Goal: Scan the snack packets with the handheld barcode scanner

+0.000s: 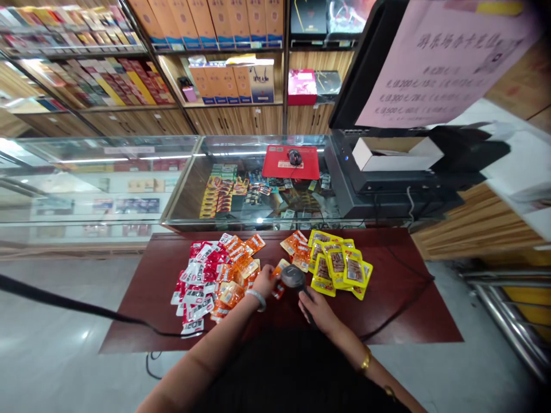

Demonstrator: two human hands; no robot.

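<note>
Clearly gripped for aiming: dark grey handheld barcode scanner, head tilted down toward the tabletop near the middle of the dark red-brown wooden table, black cable trailing off toward the right edge. Wrapped around its handle, right hand, fingers closed tight on the grip, gold bangle at the wrist. Just left of the scanner head, left hand with a pale jade bangle, fingers curled narrow and pinching a small orange foil snack packet, raised under the scanner window, presumably so the code faces the reader. Kept in separate piles by colour, probably to sort one kind from another: red-and-white snack sachets heaped toward the left half of the table, orange sachets mixed in beside them toward the far edge, yellow snack sachets fanned out right of the scanner. Beyond the far edge, glass display counter with a red mouse pad and a black mouse on top, set within reach of the black cash-register terminal at the counter's right end. Behind, wooden shelves stacked with boxed goods.
</note>
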